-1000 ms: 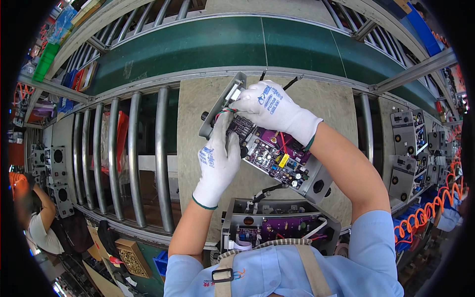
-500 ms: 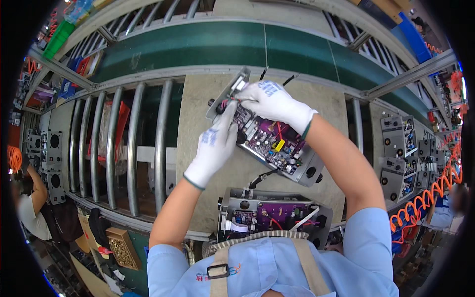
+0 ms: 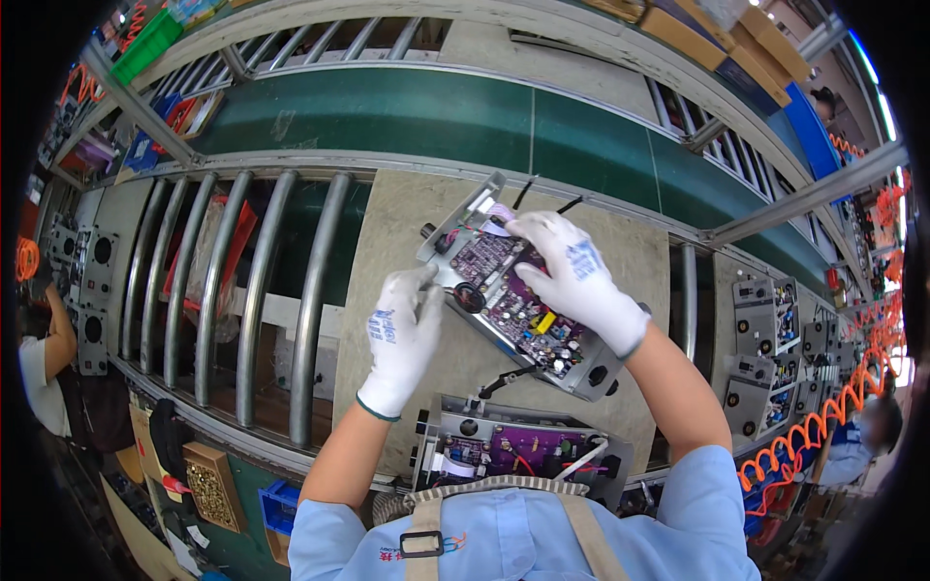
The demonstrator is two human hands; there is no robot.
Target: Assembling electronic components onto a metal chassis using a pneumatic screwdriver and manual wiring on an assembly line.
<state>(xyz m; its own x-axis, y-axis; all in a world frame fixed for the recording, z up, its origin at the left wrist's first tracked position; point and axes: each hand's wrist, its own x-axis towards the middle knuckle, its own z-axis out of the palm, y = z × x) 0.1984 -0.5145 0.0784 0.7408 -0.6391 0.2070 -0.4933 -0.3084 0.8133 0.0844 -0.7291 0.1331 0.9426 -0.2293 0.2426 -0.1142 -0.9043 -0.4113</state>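
An open grey metal chassis (image 3: 581, 382) with a purple circuit board (image 3: 518, 290) sits tilted on the worktop in front of me. My right hand (image 3: 578, 276), in a white knit glove, reaches over the board. Its fingertips touch a pale ribbon cable (image 3: 500, 212) near the upright panel (image 3: 467, 215), and its thumb stands apart over the board. My left hand (image 3: 399, 334), gloved alike, is beside the panel's near corner with thumb and fingers apart. Its fingertips are close to the metal edge; whether they touch it I cannot tell.
A second open chassis (image 3: 504, 416) lies close to my body. Metal rollers (image 3: 320, 300) run to the left, and a green conveyor belt (image 3: 387, 111) passes beyond the worktop (image 3: 392, 232). More chassis units (image 3: 765, 315) stand at right, near a coiled orange hose (image 3: 804, 445). Another person works at far left.
My left hand has drawn back from the wires toward the panel's near corner. My right hand has shifted right, its thumb now apart from its fingers. The whole view has shifted somewhat.
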